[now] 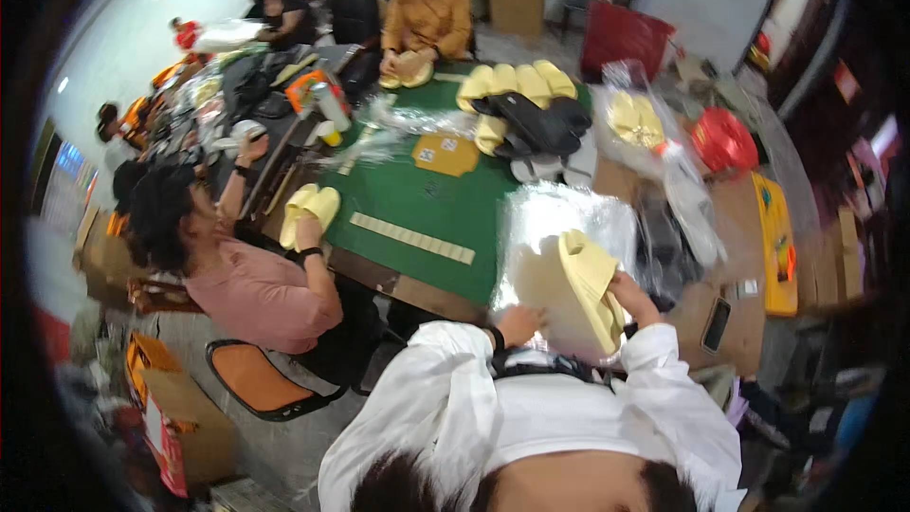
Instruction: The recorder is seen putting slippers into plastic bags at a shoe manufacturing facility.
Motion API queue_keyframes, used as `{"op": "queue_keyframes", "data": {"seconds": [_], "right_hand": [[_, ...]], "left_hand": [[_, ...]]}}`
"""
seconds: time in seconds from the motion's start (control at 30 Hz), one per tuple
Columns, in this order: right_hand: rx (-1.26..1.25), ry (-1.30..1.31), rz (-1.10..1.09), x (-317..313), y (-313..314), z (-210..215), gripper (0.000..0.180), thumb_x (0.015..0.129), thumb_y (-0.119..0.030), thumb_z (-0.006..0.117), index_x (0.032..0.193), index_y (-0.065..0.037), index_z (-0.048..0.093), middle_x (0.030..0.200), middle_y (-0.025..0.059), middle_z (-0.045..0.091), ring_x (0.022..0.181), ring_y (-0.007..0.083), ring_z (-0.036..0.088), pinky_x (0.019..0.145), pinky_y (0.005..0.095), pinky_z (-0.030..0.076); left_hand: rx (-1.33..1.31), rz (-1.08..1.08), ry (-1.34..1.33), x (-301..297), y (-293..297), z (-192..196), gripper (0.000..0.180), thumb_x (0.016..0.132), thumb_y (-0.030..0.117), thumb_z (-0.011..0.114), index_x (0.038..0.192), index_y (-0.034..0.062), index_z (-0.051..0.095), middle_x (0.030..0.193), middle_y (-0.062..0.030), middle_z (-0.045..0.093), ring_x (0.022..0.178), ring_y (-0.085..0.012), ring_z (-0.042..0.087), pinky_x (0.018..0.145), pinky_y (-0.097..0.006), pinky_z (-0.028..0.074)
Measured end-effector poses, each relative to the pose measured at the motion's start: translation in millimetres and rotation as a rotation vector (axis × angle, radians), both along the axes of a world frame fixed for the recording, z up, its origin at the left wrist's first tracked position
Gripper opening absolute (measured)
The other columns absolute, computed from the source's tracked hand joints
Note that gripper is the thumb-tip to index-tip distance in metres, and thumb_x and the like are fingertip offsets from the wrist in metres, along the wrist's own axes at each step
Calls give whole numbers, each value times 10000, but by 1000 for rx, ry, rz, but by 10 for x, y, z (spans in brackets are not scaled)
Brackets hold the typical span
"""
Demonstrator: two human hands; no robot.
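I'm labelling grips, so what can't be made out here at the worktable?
Head view: right hand, some fingers hidden by the pale yellow slippers.
Head view: left hand, fingertips blurred; contact with the shiny plastic unclear.
Head view: orange card, markings too small.

Pale yellow slippers (590, 277), apparently a pair held together, tilt over a stack of shiny clear plastic bags (531, 218), with toes pointing away from the wearer and broad straps across the front. The right hand (633, 298) grips their right side. The bags lie flat, glossy and creased, beside the left hand (519, 325).
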State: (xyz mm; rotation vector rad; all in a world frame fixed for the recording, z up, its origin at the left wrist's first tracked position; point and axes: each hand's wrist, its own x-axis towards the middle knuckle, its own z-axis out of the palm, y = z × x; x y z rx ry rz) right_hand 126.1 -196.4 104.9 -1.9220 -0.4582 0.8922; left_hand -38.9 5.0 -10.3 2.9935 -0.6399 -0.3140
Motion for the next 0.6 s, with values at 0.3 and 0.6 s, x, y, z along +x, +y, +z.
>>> {"op": "queue_keyframes", "data": {"seconds": [0.3,0.6], "right_hand": [[78,569,-148,-542,-911,-352,211,790,-77,584,988,-4,589,908,2,611,753,76,541,667,227,433],[-40,429,-128,-735,-505,84,233,763,-103,612,979,-15,609,898,15,611,842,81,538,751,217,421]], "left_hand": [[233,-78,189,186,39,379,622,819,474,459,1370,325,211,1400,-212,190,1057,-277,451,810,-378,321],[120,-7,-36,81,-31,177,435,806,221,471,1227,117,450,1248,-162,403,1093,-277,425,842,-366,361]]}}
